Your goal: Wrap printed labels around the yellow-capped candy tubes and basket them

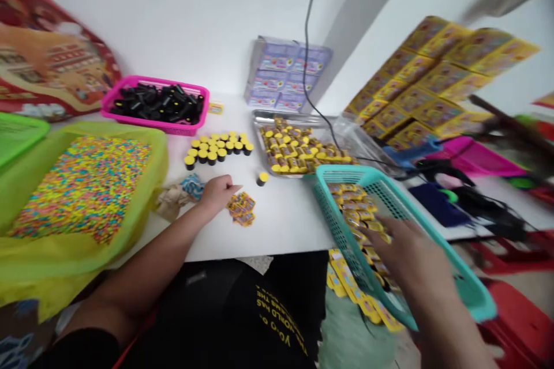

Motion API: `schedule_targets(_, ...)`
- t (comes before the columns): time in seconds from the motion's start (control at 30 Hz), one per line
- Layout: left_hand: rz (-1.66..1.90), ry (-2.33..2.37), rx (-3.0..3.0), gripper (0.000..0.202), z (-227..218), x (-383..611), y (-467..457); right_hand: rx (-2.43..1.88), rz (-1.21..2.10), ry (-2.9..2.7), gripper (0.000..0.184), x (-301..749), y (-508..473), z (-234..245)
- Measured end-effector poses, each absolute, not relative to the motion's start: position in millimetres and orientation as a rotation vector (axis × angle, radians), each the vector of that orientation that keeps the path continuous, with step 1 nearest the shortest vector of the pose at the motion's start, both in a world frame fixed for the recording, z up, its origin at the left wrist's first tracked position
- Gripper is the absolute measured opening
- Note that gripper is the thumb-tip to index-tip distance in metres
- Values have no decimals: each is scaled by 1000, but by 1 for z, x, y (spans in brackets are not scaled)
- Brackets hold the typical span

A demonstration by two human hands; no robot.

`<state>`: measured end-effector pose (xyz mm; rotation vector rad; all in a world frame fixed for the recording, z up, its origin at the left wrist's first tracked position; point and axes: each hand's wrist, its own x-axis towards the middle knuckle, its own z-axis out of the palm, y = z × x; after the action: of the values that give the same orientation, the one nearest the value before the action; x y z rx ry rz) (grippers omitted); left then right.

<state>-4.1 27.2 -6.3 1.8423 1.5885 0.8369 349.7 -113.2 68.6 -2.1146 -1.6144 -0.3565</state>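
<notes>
My left hand (217, 191) rests on the white table (285, 213) with its fingers curled, pinching at a small pile of yellow stickers (242, 208). A single black tube with a yellow cap (262, 179) stands just beyond that pile. My right hand (411, 256) reaches into a teal basket (433, 253) that holds yellow labelled pieces (352, 204); the hand is blurred by motion and its fingers are not clear. The basket tilts over the table's right edge.
A pink basket of black tubes (156, 102) stands at the back, with a cluster of yellow-capped tubes (216, 148) before it. A lime bin of coloured sprinkles (82, 184) is at left. A clear tray of labelled tubes (303, 150), purple boxes (285, 75) and yellow boxes (437, 81) lie at right.
</notes>
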Motion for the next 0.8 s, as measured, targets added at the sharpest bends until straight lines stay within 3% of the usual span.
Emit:
schedule_targets(0.1, 870, 1609, 1871, 42, 6, -15, 24, -1988, -351, -1611, 36, 311, -124, 69)
schedule_targets(0.27, 995, 1742, 1663, 26, 16, -52, 1, -1664, 140, -1789, 39, 244, -104, 31)
schedule_targets(0.43, 432, 1986, 2029, 24, -7, -89, -8, -1587, 490, -1736, 37, 209, -55, -20)
schedule_targets(0.53, 284, 1962, 2162, 24, -8, -93, -7, -1618, 568, -1675, 35, 198, -33, -35)
schedule_targets(0.8, 675, 1674, 2050, 28, 10, -9, -4, -1631, 466, -1559, 33, 185, -21, -49)
